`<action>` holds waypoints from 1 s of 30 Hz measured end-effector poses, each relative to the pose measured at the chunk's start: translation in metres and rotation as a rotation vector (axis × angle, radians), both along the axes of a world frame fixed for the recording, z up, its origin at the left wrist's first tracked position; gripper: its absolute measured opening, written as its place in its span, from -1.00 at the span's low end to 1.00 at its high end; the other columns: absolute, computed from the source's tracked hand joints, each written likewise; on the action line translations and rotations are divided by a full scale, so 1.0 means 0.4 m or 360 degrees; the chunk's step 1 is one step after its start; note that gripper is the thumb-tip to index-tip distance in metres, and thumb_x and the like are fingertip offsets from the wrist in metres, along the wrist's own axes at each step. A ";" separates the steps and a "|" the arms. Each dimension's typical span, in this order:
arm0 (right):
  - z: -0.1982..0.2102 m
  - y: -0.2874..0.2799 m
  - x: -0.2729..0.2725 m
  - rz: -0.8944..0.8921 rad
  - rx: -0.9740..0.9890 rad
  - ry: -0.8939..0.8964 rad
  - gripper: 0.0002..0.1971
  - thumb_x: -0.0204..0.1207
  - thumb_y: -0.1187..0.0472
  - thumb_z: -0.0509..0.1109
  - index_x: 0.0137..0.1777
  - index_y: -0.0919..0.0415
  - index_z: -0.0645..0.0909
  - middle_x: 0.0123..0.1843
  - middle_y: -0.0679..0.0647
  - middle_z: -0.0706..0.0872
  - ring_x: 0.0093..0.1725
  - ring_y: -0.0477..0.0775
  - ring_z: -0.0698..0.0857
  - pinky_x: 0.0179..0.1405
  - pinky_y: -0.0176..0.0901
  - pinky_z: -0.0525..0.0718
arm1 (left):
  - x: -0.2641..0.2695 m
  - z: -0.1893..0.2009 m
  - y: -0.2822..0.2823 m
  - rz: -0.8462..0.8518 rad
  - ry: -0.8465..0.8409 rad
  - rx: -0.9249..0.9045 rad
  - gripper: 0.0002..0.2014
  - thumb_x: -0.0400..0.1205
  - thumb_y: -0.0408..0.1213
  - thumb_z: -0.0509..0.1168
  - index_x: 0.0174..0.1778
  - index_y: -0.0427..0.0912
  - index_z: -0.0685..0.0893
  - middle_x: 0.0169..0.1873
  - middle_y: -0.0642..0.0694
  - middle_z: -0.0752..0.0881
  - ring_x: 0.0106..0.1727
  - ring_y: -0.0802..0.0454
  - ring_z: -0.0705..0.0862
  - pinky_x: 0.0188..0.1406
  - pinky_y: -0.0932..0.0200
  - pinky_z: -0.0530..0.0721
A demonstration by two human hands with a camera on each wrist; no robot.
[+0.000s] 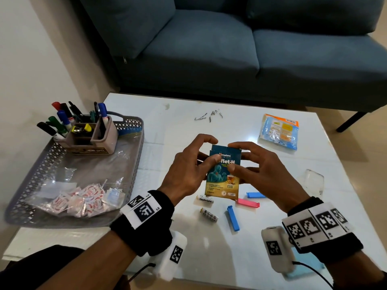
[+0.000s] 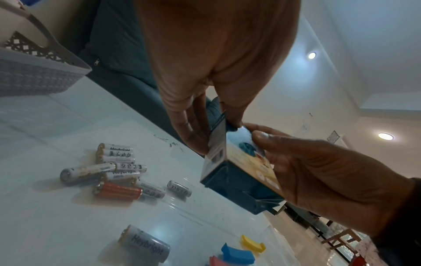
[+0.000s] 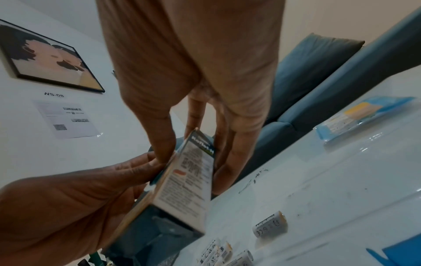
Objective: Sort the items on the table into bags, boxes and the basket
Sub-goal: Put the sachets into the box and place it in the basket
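A small blue and yellow medicine box (image 1: 224, 178) is held upright above the middle of the white table (image 1: 178, 126). My left hand (image 1: 211, 150) pinches its upper left side with thumb in front and fingers behind. On the upper right my right hand (image 1: 232, 157) pinches it the same way. The left wrist view shows the box (image 2: 237, 172) with a loose flap at its lower end. Under the hands lie several batteries (image 2: 114, 169) and plastic bag clips, blue (image 1: 233, 218) and pink (image 1: 248, 203).
A grey lattice basket (image 1: 136, 155) at the left holds bagged sachets (image 1: 83, 198) and a pen organiser (image 1: 92, 135). A blue-orange packet (image 1: 279, 131) lies far right, thin wire pins (image 1: 209, 117) at the far middle, a clear plastic box (image 1: 313, 181) at the right. A blue sofa (image 1: 230, 49) stands behind.
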State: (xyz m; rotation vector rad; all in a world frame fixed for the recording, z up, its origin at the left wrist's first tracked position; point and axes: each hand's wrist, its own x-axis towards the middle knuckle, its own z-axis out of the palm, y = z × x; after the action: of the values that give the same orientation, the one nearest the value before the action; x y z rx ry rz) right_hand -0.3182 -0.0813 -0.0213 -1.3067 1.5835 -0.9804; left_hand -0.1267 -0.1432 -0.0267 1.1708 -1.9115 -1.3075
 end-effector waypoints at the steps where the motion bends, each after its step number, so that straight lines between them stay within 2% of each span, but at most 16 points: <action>1: 0.001 0.001 0.000 -0.0031 0.0003 -0.0022 -0.52 0.49 0.02 0.51 0.42 -0.14 0.59 0.29 -0.05 0.73 0.21 0.05 0.80 -0.15 -0.08 0.88 | -0.001 0.001 0.000 -0.0003 0.0004 0.0003 -0.71 0.77 -0.01 0.29 0.40 0.19 0.48 0.00 -0.07 0.79 -0.08 0.11 0.84 -0.26 0.20 0.86; 3: 0.001 0.000 0.003 -0.0117 -0.0015 -0.0029 -0.49 0.53 0.01 0.49 0.49 -0.15 0.55 0.26 0.00 0.75 0.14 0.06 0.84 -0.17 -0.05 0.89 | -0.004 0.001 -0.002 -0.0009 0.0010 0.0010 -0.69 0.78 0.00 0.27 0.44 0.20 0.47 0.02 -0.08 0.79 -0.07 0.12 0.83 -0.31 0.29 0.81; 5: -0.005 -0.001 0.006 -0.0168 -0.0061 -0.0024 -0.50 0.56 0.04 0.49 0.49 -0.16 0.52 0.20 -0.02 0.76 0.07 0.00 0.86 -0.25 -0.14 0.86 | -0.006 0.001 -0.005 0.0005 0.0007 0.0018 -0.69 0.78 0.01 0.26 0.45 0.19 0.48 0.04 -0.10 0.79 -0.05 0.10 0.83 -0.32 0.31 0.80; 10: -0.017 -0.005 0.011 -0.0171 -0.0221 0.0007 -0.74 0.59 0.08 0.48 0.26 -0.07 0.66 0.14 -0.08 0.81 -0.05 -0.23 0.86 -0.34 -0.31 0.78 | -0.001 0.000 -0.014 0.0058 0.0031 0.0043 -0.75 0.77 0.00 0.28 0.35 0.11 0.59 -0.01 -0.12 0.80 -0.08 0.13 0.83 -0.36 0.36 0.75; 13: -0.013 -0.003 0.015 -0.0152 -0.0276 0.0068 -0.74 0.55 -0.06 0.40 0.23 -0.17 0.64 0.10 -0.24 0.77 -0.07 -0.33 0.83 -0.36 -0.37 0.75 | -0.005 -0.002 -0.012 0.0061 0.0050 0.0040 -0.74 0.77 0.01 0.28 0.36 0.11 0.56 0.02 -0.12 0.80 -0.06 0.10 0.83 -0.32 0.33 0.78; 15: -0.013 -0.003 0.019 -0.0186 -0.0301 0.0079 -0.70 0.52 -0.14 0.33 0.22 -0.18 0.64 0.08 -0.26 0.76 -0.04 -0.37 0.81 -0.36 -0.40 0.74 | -0.008 0.000 -0.008 0.0068 0.0071 0.0081 -0.70 0.76 0.02 0.28 0.39 0.13 0.47 0.03 -0.12 0.80 -0.07 0.11 0.83 -0.33 0.34 0.77; 17: -0.021 -0.003 0.019 -0.0250 -0.0328 0.0079 -0.72 0.55 -0.15 0.31 0.19 -0.14 0.67 0.05 -0.21 0.79 0.00 -0.32 0.81 -0.37 -0.38 0.74 | -0.009 0.004 -0.004 0.0066 0.0070 0.0100 -0.66 0.74 0.03 0.31 0.38 0.12 0.39 0.01 -0.12 0.82 -0.09 0.11 0.84 -0.33 0.33 0.77; 19: -0.031 -0.005 0.017 -0.0306 -0.0335 0.0081 -0.79 0.61 -0.08 0.32 0.15 -0.11 0.70 0.02 -0.18 0.81 0.02 -0.20 0.83 -0.35 -0.33 0.77 | -0.009 0.007 -0.003 0.0046 0.0039 0.0063 -0.64 0.72 0.05 0.34 0.33 0.13 0.37 -0.02 -0.10 0.83 -0.11 0.08 0.84 -0.27 0.23 0.83; 21: -0.037 -0.008 0.013 -0.0343 -0.0320 0.0101 -0.80 0.68 -0.03 0.33 0.17 -0.04 0.72 0.03 -0.12 0.83 0.05 -0.08 0.84 -0.23 -0.23 0.83 | -0.007 0.011 -0.001 0.0014 0.0004 0.0037 -0.61 0.68 0.06 0.40 0.30 0.15 0.37 -0.05 -0.03 0.82 -0.16 0.13 0.82 -0.27 0.22 0.83; 23: -0.038 -0.010 0.008 -0.0366 -0.0299 0.0113 -0.77 0.68 -0.05 0.32 0.18 -0.03 0.73 0.05 -0.10 0.84 0.10 -0.04 0.83 -0.05 -0.15 0.85 | -0.008 0.012 0.001 -0.0020 -0.0016 0.0020 -0.55 0.63 0.06 0.46 0.30 0.16 0.37 -0.07 0.03 0.80 -0.22 0.22 0.79 -0.35 0.34 0.75; 26: -0.034 -0.009 0.006 -0.0342 -0.0287 0.0123 -0.77 0.66 -0.06 0.31 0.17 -0.08 0.73 0.04 -0.17 0.83 0.11 -0.09 0.82 -0.01 -0.19 0.83 | -0.009 0.009 0.002 -0.0022 -0.0016 0.0000 -0.51 0.61 0.05 0.49 0.32 0.16 0.38 -0.03 0.01 0.80 -0.19 0.20 0.80 -0.37 0.40 0.70; 30: -0.025 -0.006 0.004 -0.0262 -0.0270 0.0093 -0.84 0.71 0.06 0.32 0.12 -0.17 0.72 0.04 -0.23 0.81 0.08 -0.27 0.79 -0.17 -0.36 0.80 | -0.008 0.006 -0.003 -0.0025 -0.0032 -0.0024 -0.54 0.63 0.07 0.45 0.33 0.16 0.38 -0.02 0.02 0.79 -0.16 0.17 0.80 -0.35 0.37 0.73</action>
State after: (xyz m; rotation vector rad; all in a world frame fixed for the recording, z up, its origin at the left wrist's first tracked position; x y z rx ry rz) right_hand -0.3166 -0.0838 -0.0311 -1.3453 1.7040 -1.2101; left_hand -0.1298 -0.1442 -0.0244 1.1678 -1.9453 -1.2922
